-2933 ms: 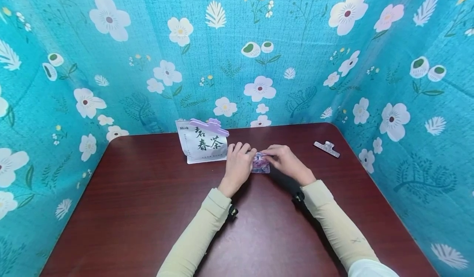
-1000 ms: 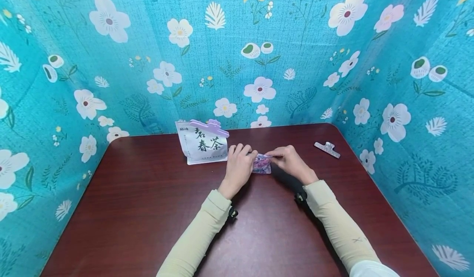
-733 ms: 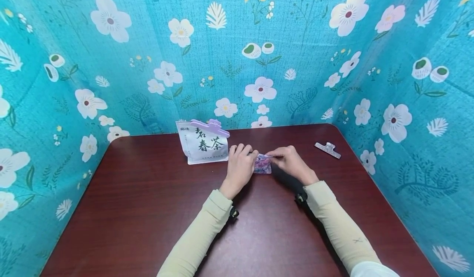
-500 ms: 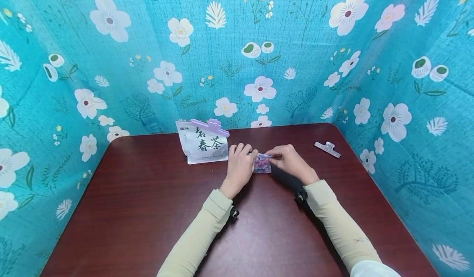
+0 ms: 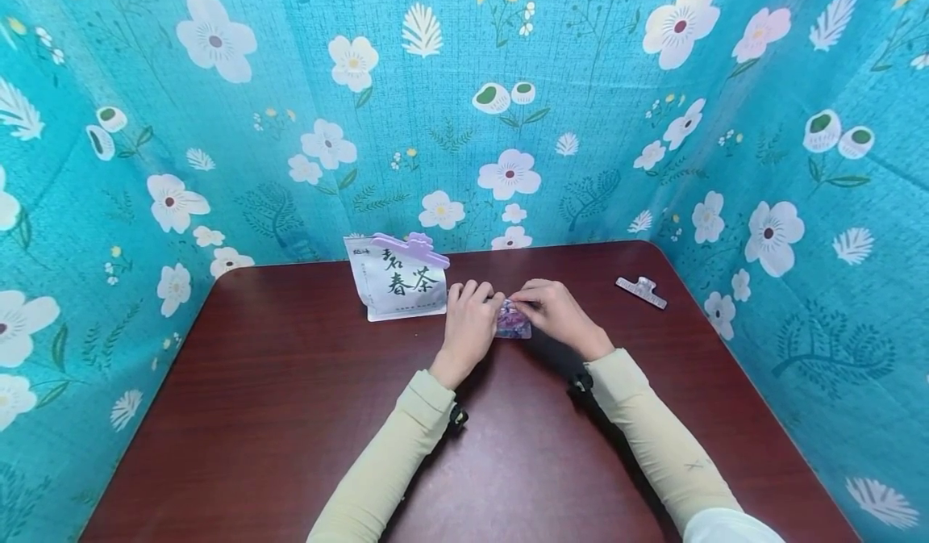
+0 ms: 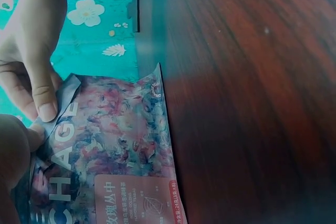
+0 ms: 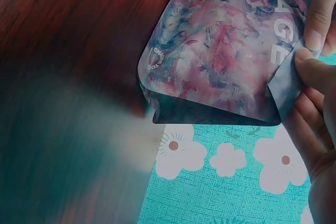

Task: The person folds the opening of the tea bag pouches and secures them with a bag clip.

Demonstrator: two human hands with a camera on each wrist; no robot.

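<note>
A tea bag pouch (image 5: pixel 514 325) with a pink, purple and blue painted print stands on the table between the two hands. Its top edge is folded over, and a grey flap shows at the corner in both wrist views. My left hand (image 5: pixel 470 325) pinches the top edge at the pouch's left part, its fingers curled over it. Close beside it, my right hand (image 5: pixel 560 314) pinches the folded edge between thumb and fingers. In the right wrist view the printed front of the pouch (image 7: pixel 220 51) and its dark side gusset are visible.
Behind my left hand stands a white tea pouch (image 5: pixel 402 293) with black characters, a purple clip (image 5: pixel 414 247) across its top. A clear clip (image 5: pixel 642 292) lies at the back right of the dark red table (image 5: pixel 290 414). Flowered blue cloth (image 5: pixel 406 139) surrounds the table's back and sides.
My right hand has shifted left along the pouch's top edge, from its right corner toward my left hand. The left hand keeps its place and its pinch.
</note>
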